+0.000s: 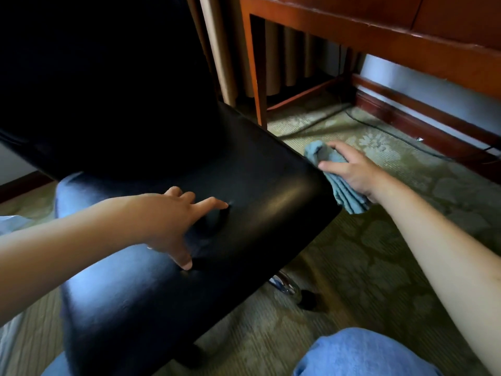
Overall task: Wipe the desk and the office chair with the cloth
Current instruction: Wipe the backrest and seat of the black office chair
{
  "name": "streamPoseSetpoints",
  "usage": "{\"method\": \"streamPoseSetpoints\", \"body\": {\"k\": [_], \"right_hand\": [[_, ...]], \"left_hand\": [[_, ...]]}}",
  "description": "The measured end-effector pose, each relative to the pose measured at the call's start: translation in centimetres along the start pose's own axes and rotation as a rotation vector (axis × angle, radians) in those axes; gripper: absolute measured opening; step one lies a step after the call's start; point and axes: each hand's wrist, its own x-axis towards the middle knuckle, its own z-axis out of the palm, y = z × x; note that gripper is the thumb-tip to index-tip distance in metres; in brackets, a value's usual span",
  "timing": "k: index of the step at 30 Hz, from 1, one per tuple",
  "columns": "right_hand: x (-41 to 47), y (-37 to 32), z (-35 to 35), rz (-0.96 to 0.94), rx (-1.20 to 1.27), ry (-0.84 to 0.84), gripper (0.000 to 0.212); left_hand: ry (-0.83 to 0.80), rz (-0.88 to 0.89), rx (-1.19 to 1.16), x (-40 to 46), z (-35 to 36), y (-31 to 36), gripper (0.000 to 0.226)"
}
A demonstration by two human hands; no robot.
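Both forearms bare to frame edge, no sleeves in view. Left hand (165, 213) and right hand (352, 169) without gloves, no watch or bracelet. Possibly thin ring on left hand, too blurred to confirm. Legs in light blue denim, knee (363, 354) at bottom.

I see a black chair (244, 191), my light blue cloth (341, 183), a reddish-brown desk (379, 31), and green carpet (379, 253) with pale flowers.
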Motion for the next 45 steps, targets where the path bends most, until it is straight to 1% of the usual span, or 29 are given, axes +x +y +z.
{"method": "streamPoseSetpoints", "body": {"k": [1, 3, 5, 7, 8, 9, 10, 13, 15, 16, 20, 23, 25, 26, 29, 31, 33, 35, 36, 38, 42, 45], "right_hand": [[-0.7, 0.1, 0.0, -0.001, 0.018, -0.024, 0.028], [-2.4, 0.1, 0.1, -0.007, 0.052, -0.059, 0.026], [-4.3, 0.4, 0.6, -0.016, 0.145, -0.085, 0.022], [-6.3, 0.9, 1.3, -0.037, 0.224, -0.109, 0.026], [-7.4, 1.1, 1.7, -0.053, 0.243, -0.115, 0.03], [-8.3, 1.3, 2.1, -0.068, 0.262, -0.116, 0.033], [-9.2, 1.5, 2.6, -0.084, 0.275, -0.111, 0.035], [-10.8, 1.3, 4.2, -0.166, 0.343, -0.06, 0.039], [-11.0, 0.5, 5.1, -0.207, 0.357, -0.019, 0.043], [-11.1, 0.0, 5.6, -0.229, 0.32, -0.017, 0.044], [-11.5, -0.8, 8.0, -0.4, -0.036, -0.022, 0.045], [-11.5, -0.4, 9.6, -0.53, -0.22, 0.037, 0.047], [-10.1, -0.3, 9.9, -0.571, -0.307, 0.072, 0.048], [-8.8, -0.2, 9.7, -0.55, -0.335, 0.1, 0.049], [-3.4, -0.4, 8.4, -0.395, -0.355, 0.206, 0.051], [0.0, -0.7, 7.5, -0.288, -0.284, 0.281, 0.051], [1.6, -0.9, 7.4, -0.2, -0.183, 0.317, 0.05], [1.2, -0.8, 7.9, -0.182, -0.133, 0.329, 0.05], [0.2, -0.9, 8.3, -0.203, -0.134, 0.326, 0.049], [-2.8, -1.0, 9.3, -0.292, -0.182, 0.268, 0.048], [-10.8, -0.3, 12.6, -0.614, -0.281, 0.106, 0.048], [-12.8, 0.8, 13.7, -0.772, -0.359, 0.061, 0.047]], "left_hand": [[-0.03, -0.008, -0.005, -0.1, -0.5, -0.1, 0.119], [-0.017, 0.001, -0.066, 0.2, -2.4, 0.0, 0.099], [0.126, 0.01, -0.077, 1.1, -4.7, 0.6, 0.075], [0.373, -0.005, -0.099, 2.6, -6.4, 1.8, 0.056], [0.477, -0.018, -0.156, 3.3, -7.1, 2.5, 0.055], [0.533, -0.038, -0.228, 4.1, -7.5, 3.2, 0.058], [0.547, -0.062, -0.288, 4.8, -7.8, 3.8, 0.063], [0.48, -0.134, -0.344, 6.8, -7.6, 4.6, 0.073], [0.467, -0.174, -0.369, 7.7, -7.4, 4.6, 0.074], [0.477, -0.19, -0.379, 8.0, -7.3, 4.5, 0.072], [0.473, -0.256, -0.405, 8.4, -6.6, 3.8, 0.061], [0.436, -0.285, -0.42, 8.5, -5.1, 2.8, 0.058], [0.456, -0.265, -0.455, 8.4, -4.0, 2.2, 0.059], [0.469, -0.244, -0.457, 8.3, -3.7, 1.9, 0.059], [0.476, -0.197, -0.448, 7.7, -3.3, 1.6, 0.06], [0.476, -0.168, -0.44, 7.4, -2.9, 1.4, 0.059], [0.478, -0.137, -0.431, 7.3, -2.3, 1.2, 0.059], [0.475, -0.12, -0.42, 7.1, -1.7, 1.1, 0.059], [0.474, -0.118, -0.418, 7.0, -1.5, 1.0, 0.058], [0.482, -0.117, -0.418, 6.9, -1.2, 1.0, 0.057], [0.523, -0.106, -0.405, 6.9, -1.0, 1.1, 0.056], [0.529, -0.127, -0.425, 7.1, -1.6, 1.4, 0.052]]}}
